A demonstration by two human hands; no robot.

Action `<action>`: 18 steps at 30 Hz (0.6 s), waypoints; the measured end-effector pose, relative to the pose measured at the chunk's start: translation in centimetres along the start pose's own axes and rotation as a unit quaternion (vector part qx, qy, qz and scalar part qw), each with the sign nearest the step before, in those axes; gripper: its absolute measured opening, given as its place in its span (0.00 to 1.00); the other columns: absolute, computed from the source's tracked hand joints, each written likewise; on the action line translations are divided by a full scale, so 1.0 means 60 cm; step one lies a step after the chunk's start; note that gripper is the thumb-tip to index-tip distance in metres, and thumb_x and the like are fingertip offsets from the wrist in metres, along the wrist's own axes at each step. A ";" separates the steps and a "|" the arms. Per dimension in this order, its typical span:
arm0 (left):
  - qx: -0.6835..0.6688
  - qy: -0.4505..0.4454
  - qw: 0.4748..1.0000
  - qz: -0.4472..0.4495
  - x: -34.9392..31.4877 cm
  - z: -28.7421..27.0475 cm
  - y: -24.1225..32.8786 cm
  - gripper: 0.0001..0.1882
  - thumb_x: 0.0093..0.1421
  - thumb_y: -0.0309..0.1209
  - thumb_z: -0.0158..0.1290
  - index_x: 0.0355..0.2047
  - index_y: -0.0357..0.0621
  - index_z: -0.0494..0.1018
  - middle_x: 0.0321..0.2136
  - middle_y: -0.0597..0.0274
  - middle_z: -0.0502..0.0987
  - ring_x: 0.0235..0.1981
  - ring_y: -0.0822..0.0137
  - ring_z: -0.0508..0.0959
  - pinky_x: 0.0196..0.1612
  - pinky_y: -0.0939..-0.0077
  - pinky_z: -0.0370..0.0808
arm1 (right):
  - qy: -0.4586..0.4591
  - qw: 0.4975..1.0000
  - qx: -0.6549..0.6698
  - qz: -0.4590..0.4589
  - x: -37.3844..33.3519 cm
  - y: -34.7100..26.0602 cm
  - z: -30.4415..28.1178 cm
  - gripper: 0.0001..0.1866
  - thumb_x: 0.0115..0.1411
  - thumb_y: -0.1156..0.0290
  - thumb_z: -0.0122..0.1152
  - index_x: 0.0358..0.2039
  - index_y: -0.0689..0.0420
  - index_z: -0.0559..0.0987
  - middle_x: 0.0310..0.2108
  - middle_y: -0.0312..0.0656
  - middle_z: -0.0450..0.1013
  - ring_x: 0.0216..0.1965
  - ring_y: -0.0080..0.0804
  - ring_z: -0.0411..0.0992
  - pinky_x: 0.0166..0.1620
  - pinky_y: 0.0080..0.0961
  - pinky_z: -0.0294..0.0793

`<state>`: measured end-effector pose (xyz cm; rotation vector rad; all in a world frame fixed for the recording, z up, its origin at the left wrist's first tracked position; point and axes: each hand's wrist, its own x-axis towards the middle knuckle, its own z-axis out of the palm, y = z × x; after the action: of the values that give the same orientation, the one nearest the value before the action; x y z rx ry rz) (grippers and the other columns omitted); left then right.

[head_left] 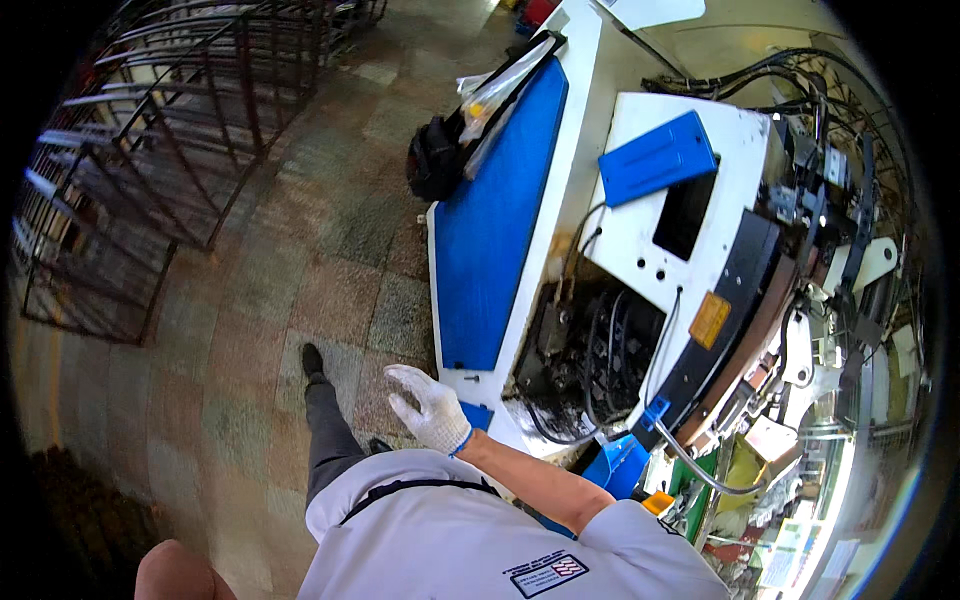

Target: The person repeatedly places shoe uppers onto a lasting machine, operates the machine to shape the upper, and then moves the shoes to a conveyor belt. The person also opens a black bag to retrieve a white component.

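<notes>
My right hand (pixel 430 408), in a white knit glove with a blue cuff edge, is in front of my waist with thumb and fingers apart and nothing in it. Just beyond it is the near corner of a white machine cabinet (pixel 452 384) with a long blue panel (pixel 497 225) on its top; I cannot tell whether the glove touches it. Beside the glove, a smaller blue piece (pixel 477 415) is partly hidden. Only a bare part of my left arm (pixel 180 578) shows at the lower left; that hand is outside the picture.
To the right, an open bay (pixel 590 350) shows dark, greasy parts and hoses. A loose-looking blue cover (pixel 657 158) lies tilted on the white housing. A black bag (pixel 433 158) hangs at the cabinet's far left edge. Metal racks (pixel 160 150) stand across the tiled floor (pixel 250 380).
</notes>
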<state>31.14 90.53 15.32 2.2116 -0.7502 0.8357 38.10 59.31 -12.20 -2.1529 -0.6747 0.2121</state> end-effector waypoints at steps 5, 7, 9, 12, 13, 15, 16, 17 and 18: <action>-0.160 -0.032 0.987 0.010 0.112 0.019 -0.233 0.11 0.57 0.25 0.53 0.27 0.23 0.77 0.22 0.44 0.79 0.22 0.55 0.81 0.28 0.63 0.81 | 0.077 0.973 0.158 0.148 0.180 0.050 0.034 0.18 0.63 0.71 0.62 0.52 0.62 0.77 0.50 0.52 0.77 0.50 0.41 0.79 0.52 0.32 0.79; -0.230 -0.049 0.972 -0.001 0.165 0.040 -0.318 0.11 0.57 0.25 0.53 0.27 0.23 0.77 0.21 0.43 0.79 0.21 0.54 0.82 0.27 0.63 0.81 | 0.081 0.970 0.150 0.175 0.259 0.075 0.012 0.18 0.64 0.71 0.61 0.53 0.63 0.77 0.48 0.51 0.78 0.49 0.38 0.79 0.51 0.30 0.79; -0.301 -0.073 0.951 -0.025 0.212 0.053 -0.394 0.12 0.56 0.24 0.53 0.26 0.22 0.77 0.21 0.43 0.79 0.21 0.54 0.82 0.27 0.63 0.81 | 0.108 0.964 0.157 0.186 0.338 0.113 0.006 0.18 0.64 0.72 0.61 0.53 0.64 0.77 0.46 0.50 0.79 0.46 0.36 0.80 0.50 0.29 0.79; -0.427 -0.099 0.893 -0.098 0.262 0.094 -0.506 0.12 0.56 0.24 0.53 0.26 0.21 0.77 0.20 0.42 0.79 0.20 0.54 0.82 0.26 0.63 0.82 | 0.146 0.925 0.217 0.274 0.471 0.194 -0.009 0.17 0.65 0.71 0.59 0.53 0.64 0.78 0.46 0.49 0.80 0.48 0.36 0.80 0.54 0.28 0.77; -0.468 -0.104 0.867 -0.132 0.277 0.116 -0.541 0.12 0.55 0.24 0.53 0.26 0.21 0.77 0.20 0.41 0.79 0.20 0.53 0.82 0.25 0.63 0.82 | 0.149 0.939 0.168 0.262 0.516 0.236 -0.015 0.17 0.65 0.70 0.59 0.53 0.64 0.78 0.47 0.49 0.80 0.49 0.39 0.79 0.56 0.30 0.76; -0.546 -0.106 0.805 -0.208 0.300 0.168 -0.607 0.12 0.55 0.23 0.52 0.25 0.20 0.77 0.19 0.41 0.80 0.19 0.53 0.82 0.25 0.63 0.82 | 0.143 0.950 0.078 0.268 0.613 0.357 -0.007 0.20 0.63 0.68 0.60 0.53 0.64 0.77 0.47 0.51 0.80 0.51 0.46 0.77 0.58 0.35 0.74; -0.580 -0.097 0.765 -0.264 0.306 0.201 -0.634 0.12 0.55 0.23 0.52 0.25 0.20 0.77 0.19 0.40 0.80 0.19 0.53 0.83 0.24 0.63 0.82 | 0.131 0.948 0.035 0.288 0.661 0.420 -0.002 0.22 0.62 0.66 0.61 0.53 0.65 0.77 0.47 0.51 0.79 0.52 0.50 0.77 0.59 0.38 0.73; -0.610 -0.077 0.721 -0.321 0.311 0.240 -0.659 0.12 0.54 0.23 0.52 0.25 0.19 0.77 0.19 0.40 0.80 0.19 0.53 0.83 0.24 0.63 0.82 | 0.135 0.942 0.018 0.308 0.719 0.464 -0.005 0.25 0.60 0.65 0.62 0.55 0.65 0.75 0.49 0.54 0.78 0.53 0.53 0.75 0.59 0.40 0.72; -0.629 -0.054 0.671 -0.388 0.309 0.281 -0.681 0.12 0.54 0.23 0.52 0.25 0.19 0.77 0.18 0.40 0.80 0.18 0.53 0.83 0.24 0.63 0.82 | 0.141 0.934 0.000 0.329 0.778 0.507 -0.007 0.28 0.58 0.64 0.64 0.57 0.66 0.73 0.51 0.56 0.76 0.54 0.56 0.73 0.59 0.42 0.72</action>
<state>76.98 98.65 3.92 1.0302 -0.1752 -0.2896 89.40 69.00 -31.65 -2.2805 0.2292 0.2447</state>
